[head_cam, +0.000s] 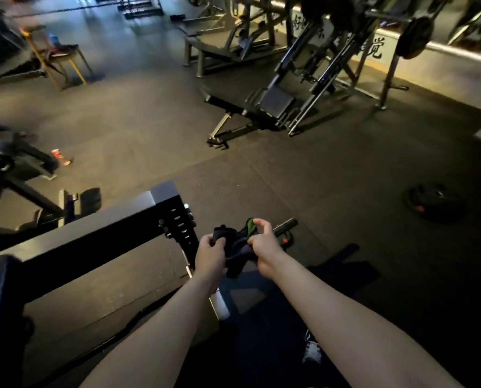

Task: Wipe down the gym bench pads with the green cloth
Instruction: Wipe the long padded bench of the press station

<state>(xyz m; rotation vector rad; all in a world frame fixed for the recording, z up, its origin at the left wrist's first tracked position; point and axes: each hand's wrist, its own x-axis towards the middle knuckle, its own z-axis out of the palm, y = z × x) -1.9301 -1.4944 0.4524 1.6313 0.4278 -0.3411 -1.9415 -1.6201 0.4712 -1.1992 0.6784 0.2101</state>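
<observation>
Dim, warm light is glowing from a strip along the far wall (457,51), the floor (149,130) is catching it, and edges are blurring and bending.

Both forearms bare to the elbow, no sleeves, watch or gloves visible, left hand (209,254) and right hand (263,247) bare, dark trousers, dark shoe (313,350) with white markings

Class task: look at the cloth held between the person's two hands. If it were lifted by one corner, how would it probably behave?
The cloth would probably hang limp: it already bunches and droops between the left hand and right hand. It looks light, since fingertips alone pinch it up. It seems unlikely to slip, being soft, crumpled fabric.
</observation>
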